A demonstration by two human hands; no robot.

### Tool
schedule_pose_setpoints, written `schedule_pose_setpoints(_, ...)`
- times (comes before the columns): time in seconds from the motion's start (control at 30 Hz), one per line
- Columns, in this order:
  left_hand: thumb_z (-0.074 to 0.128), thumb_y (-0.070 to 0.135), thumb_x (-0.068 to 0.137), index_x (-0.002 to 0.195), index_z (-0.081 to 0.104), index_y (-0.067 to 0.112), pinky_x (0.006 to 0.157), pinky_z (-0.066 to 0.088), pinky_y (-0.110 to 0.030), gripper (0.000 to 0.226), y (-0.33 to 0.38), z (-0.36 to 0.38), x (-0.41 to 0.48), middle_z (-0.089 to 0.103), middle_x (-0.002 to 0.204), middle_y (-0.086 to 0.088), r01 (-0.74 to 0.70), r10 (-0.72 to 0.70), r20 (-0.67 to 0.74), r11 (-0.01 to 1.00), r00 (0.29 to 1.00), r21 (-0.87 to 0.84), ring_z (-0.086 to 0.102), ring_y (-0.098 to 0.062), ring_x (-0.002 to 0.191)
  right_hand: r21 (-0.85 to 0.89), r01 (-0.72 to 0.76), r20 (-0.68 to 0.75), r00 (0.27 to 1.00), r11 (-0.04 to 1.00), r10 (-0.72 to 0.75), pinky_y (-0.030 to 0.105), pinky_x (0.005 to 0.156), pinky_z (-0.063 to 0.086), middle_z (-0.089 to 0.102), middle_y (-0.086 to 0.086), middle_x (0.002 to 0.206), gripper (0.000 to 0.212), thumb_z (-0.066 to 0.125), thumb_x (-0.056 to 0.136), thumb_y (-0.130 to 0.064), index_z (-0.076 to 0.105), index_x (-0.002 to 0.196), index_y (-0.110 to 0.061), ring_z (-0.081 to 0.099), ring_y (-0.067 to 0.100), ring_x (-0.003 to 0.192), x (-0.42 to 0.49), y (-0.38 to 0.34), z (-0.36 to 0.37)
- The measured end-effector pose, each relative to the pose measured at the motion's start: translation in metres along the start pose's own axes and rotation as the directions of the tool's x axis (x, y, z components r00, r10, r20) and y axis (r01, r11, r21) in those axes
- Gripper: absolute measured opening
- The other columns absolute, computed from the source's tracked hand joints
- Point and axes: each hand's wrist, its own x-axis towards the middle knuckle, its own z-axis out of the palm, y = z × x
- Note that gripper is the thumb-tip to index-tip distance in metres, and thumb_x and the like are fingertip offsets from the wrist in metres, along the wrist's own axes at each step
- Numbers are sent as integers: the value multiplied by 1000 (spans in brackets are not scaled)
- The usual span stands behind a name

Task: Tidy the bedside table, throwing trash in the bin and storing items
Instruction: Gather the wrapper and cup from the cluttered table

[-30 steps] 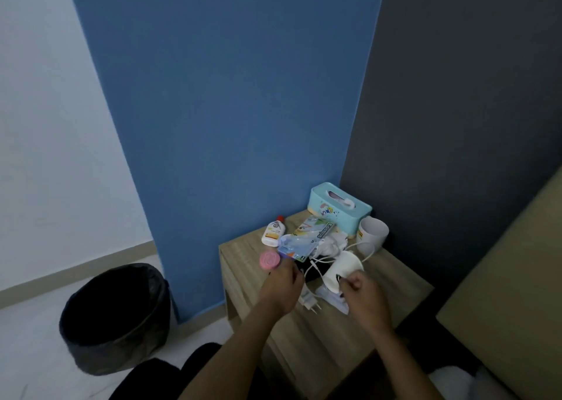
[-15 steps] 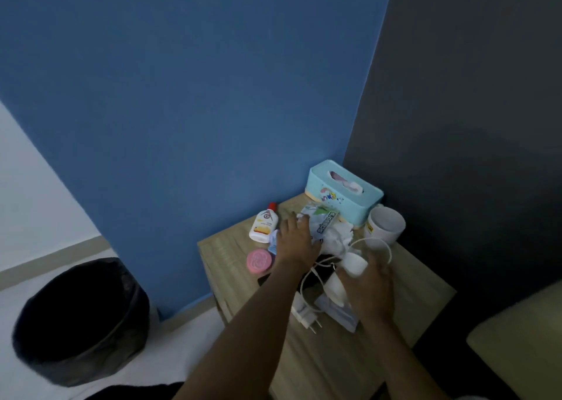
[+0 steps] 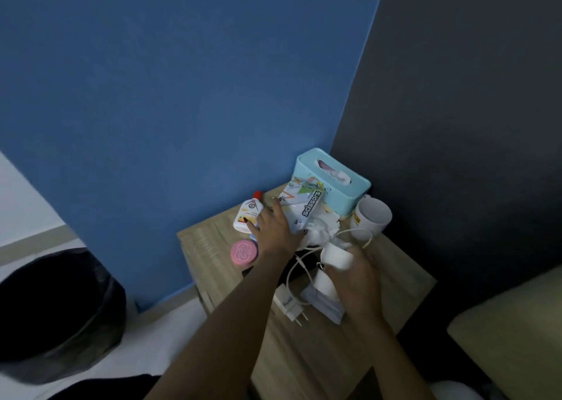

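Note:
The wooden bedside table (image 3: 319, 363) stands in the corner, cluttered. My left hand (image 3: 275, 228) grips a scissors package (image 3: 302, 208) and lifts its near end off the table. My right hand (image 3: 354, 281) holds white paper cups (image 3: 336, 256) above a white cable (image 3: 355, 235). Crumpled white tissue (image 3: 320, 231) lies between the two hands. A white charger plug (image 3: 289, 305) and a flat white packet (image 3: 322, 304) lie near the front. A black lined bin (image 3: 54, 314) stands on the floor to the left.
A white glue bottle with a red cap (image 3: 248, 214) and a pink round tin (image 3: 243, 252) sit at the table's left. A teal tissue box (image 3: 337, 183) and a white mug (image 3: 371, 218) stand at the back. A bed edge (image 3: 511, 332) is at right.
My left hand reached from the pink tin to the scissors package and took hold of it. My right hand lifted the paper cups a little. The view moved closer to the table.

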Motion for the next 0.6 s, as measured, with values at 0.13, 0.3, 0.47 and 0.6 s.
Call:
schedule_pose_setpoints(0.13,68,55,74,150,7,12,114,9,-60,107,-4,-27,-16,27,147,-17,-38,36,-44,998,998,-42,26,-34,139,2,70,-6,998,998,-70,27,72,42,58,1,101,31,77,74,-22,58,97,-15,57,20,97,-14,-16,-10)
schedule_pose_setpoints(0.3,70,53,72,151,1,12,110,27,-55,113,-16,-64,-41,25,145,-17,-78,75,-38,993,996,-86,29,-37,135,-132,259,-64,961,957,-269,39,88,49,63,4,120,34,73,75,-35,61,101,-17,58,28,110,-31,-41,-20)
schedule_pose_setpoints(0.47,71,56,68,151,-6,14,104,34,-55,120,-22,-97,-68,29,133,-11,-118,108,-87,985,990,-126,38,-33,124,-84,276,-67,957,957,-282,44,101,47,42,9,148,52,61,82,-48,61,122,-15,41,30,134,-50,-73,-27)
schedule_pose_setpoints(0.6,74,57,61,150,0,12,101,40,-50,124,-43,-130,-86,31,128,-11,-125,106,-137,983,985,-138,42,-33,118,-85,295,-14,955,952,-297,38,107,41,25,17,157,46,74,79,-33,63,113,-5,34,33,140,-66,-105,-16)
